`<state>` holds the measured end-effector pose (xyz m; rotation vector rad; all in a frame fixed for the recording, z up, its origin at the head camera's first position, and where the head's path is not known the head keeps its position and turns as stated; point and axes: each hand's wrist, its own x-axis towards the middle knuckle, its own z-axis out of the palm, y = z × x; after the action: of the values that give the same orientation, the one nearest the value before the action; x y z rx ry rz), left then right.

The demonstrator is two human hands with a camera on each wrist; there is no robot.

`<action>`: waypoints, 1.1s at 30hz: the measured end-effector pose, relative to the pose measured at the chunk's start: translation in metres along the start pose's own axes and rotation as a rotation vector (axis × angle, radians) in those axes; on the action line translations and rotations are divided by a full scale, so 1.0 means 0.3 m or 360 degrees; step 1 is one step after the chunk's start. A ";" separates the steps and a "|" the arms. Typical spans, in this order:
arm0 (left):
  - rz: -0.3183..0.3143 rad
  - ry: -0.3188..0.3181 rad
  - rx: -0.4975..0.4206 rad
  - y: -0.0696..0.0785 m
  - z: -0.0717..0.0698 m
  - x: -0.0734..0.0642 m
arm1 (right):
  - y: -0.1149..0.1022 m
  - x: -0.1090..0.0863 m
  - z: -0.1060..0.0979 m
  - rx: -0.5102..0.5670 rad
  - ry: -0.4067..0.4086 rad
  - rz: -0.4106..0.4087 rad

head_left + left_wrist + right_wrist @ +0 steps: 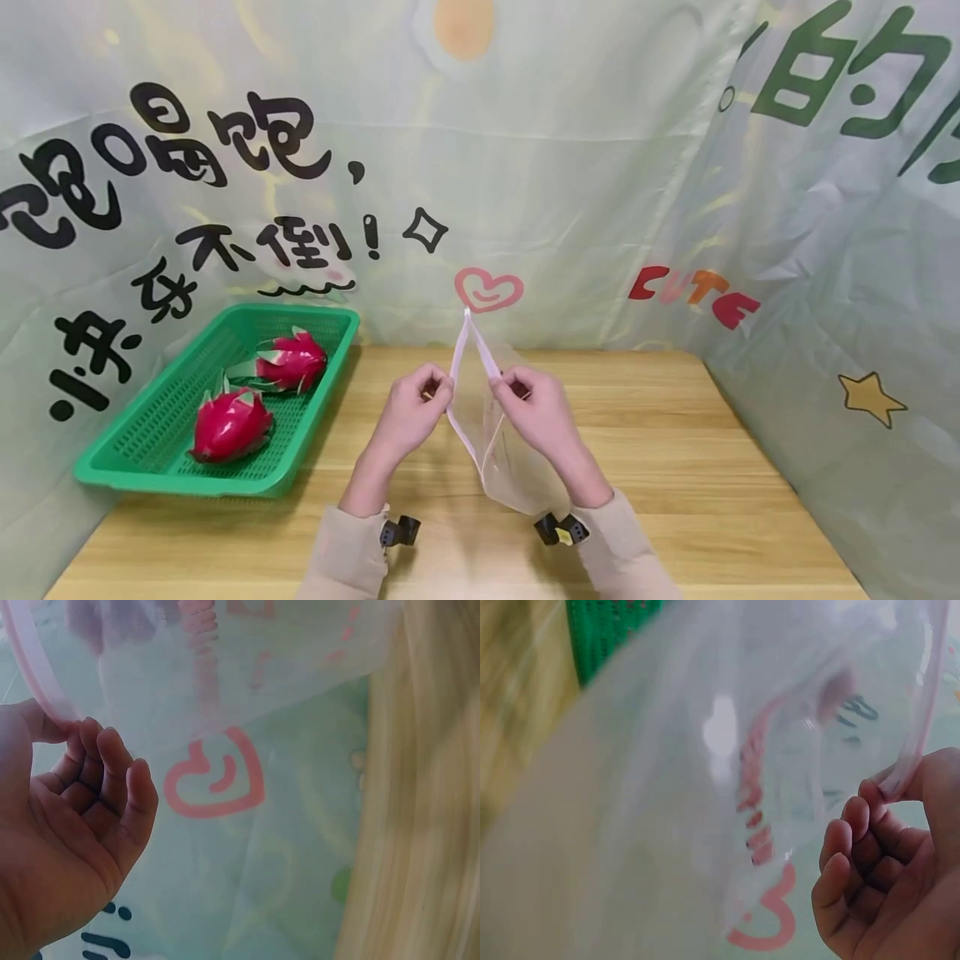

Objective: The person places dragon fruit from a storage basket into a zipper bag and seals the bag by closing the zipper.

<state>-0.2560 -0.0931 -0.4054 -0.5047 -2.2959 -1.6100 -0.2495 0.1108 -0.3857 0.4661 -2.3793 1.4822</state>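
Note:
A translucent zipper bag (pixel 517 467) with a pink-lilac edge hangs between both hands over the table, its mouth spread apart. My left hand (pixel 414 410) pinches the left rim between thumb and forefinger; the left wrist view shows that hand (pixel 82 802) at the pink strip (pixel 37 667). The opposite rim is pinched by my right hand (pixel 538 410), with the other fingers curled loosely below it in the right wrist view (pixel 885 855). Red printing (pixel 756 795) shows on the bag's clear wall. A small white slider (pixel 467 312) sits at the far end of the zipper.
To the left, a green plastic basket (pixel 180 482) holds two red dragon fruits, one nearer (pixel 231 425) and one farther (pixel 292 363). The wooden table (pixel 660 467) ends at a printed cloth backdrop (pixel 585 208) behind and at the right.

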 end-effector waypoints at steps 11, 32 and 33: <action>-0.0075 0.0140 0.0114 -0.018 -0.067 0.003 | 0.026 0.017 -0.089 -0.0224 0.0161 0.0044; -0.0178 0.0037 0.0404 -0.081 -0.197 -0.003 | 0.055 0.027 -0.194 -0.0463 0.0097 0.0134; -0.0186 0.0029 0.0404 -0.082 -0.195 -0.004 | 0.053 0.025 -0.190 -0.0457 0.0095 0.0125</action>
<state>-0.2638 -0.1562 -0.4072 -0.2994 -2.5094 -1.3362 -0.2585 0.1679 -0.3713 0.2584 -2.5329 1.1389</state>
